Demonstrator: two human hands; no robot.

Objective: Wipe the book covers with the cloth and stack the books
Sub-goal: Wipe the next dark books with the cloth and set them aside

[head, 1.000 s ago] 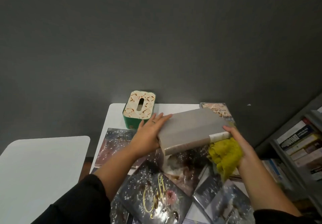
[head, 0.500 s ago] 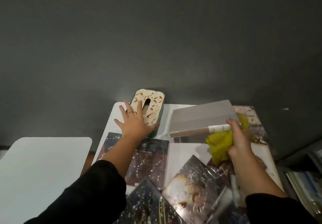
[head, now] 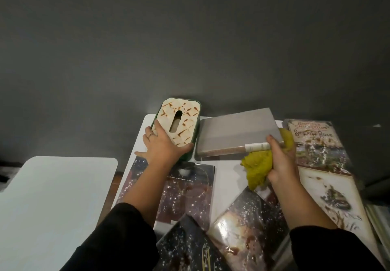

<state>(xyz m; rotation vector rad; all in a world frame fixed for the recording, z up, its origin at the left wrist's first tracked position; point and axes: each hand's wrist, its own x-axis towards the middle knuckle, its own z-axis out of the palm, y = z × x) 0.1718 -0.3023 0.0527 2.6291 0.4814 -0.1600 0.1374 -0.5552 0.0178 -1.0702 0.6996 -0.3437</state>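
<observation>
Between the hands, plain grey hardback book (head: 237,132), white-banded spine.

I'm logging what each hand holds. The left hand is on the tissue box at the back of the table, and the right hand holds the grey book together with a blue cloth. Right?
Not quite: the cloth is yellow, not blue, as the head view shows. The rest stands: the left hand is on the tissue box, and the right hand holds the grey book together with it.

The book (head: 314,142) at the table's far right reads "Rose"; its other lettering is blurred.
</observation>
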